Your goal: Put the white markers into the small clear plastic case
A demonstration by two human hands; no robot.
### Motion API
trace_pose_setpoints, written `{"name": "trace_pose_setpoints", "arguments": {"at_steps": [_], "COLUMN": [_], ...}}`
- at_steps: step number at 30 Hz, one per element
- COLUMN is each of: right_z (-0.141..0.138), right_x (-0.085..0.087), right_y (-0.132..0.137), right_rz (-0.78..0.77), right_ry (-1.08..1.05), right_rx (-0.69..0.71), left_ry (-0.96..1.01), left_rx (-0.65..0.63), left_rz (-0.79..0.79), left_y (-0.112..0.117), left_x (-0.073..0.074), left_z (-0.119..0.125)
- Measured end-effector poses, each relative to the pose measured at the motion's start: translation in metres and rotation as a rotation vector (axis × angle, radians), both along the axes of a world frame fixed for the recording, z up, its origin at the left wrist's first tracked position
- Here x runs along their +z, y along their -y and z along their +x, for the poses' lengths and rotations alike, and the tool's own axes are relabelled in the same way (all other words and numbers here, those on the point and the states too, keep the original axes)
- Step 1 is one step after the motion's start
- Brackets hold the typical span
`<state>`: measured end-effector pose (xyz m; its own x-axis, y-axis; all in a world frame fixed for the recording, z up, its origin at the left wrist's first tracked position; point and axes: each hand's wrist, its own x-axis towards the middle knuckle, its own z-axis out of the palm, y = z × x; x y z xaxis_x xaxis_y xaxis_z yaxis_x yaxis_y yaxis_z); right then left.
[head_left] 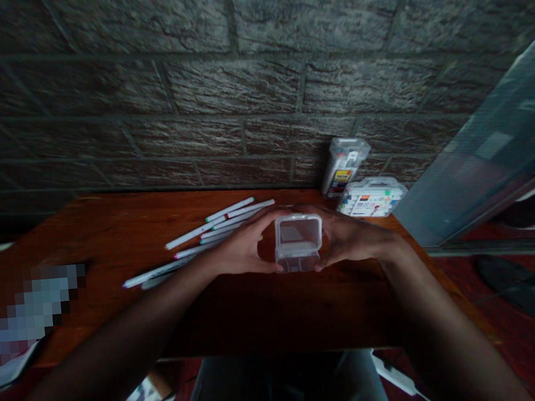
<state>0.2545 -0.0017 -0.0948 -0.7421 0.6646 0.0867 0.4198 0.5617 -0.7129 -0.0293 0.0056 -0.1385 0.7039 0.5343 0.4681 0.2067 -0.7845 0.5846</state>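
Note:
Between my two hands is a small clear plastic box (299, 261), its hinged lid tilted up and open. My left hand (243, 245) grips the box from the left side, thumb near its lower edge. On the opposite side my right hand (351, 237) holds it the same way, fingers curled behind. No contents can be made out inside the box. Several white marker pens (191, 234) with coloured ends lie in a loose pile on the table beside and behind my left hand, which partly covers some of them.
A tall clear case (345, 163) and a low handled case of pens (373, 198) stand at the back right of the wooden table (111, 219). A stone-patterned wall (260, 102) rises behind. A pixelated object (36, 317) lies at left; a power strip (395, 374) is below the table edge.

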Motion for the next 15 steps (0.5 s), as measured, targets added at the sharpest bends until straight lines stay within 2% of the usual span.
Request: {"name": "trace_pose_setpoints", "arguments": {"at_steps": [15], "right_z": [0.0011], "right_x": [0.0002], "right_y": [-0.0001], "right_rz": [0.036], "right_ry": [0.042], "right_rx": [-0.017], "left_ry": [-0.020], "left_rx": [0.008], "left_rz": [0.027], "left_y": [-0.0021], "left_x": [-0.0030], "left_z": [-0.0034]}}
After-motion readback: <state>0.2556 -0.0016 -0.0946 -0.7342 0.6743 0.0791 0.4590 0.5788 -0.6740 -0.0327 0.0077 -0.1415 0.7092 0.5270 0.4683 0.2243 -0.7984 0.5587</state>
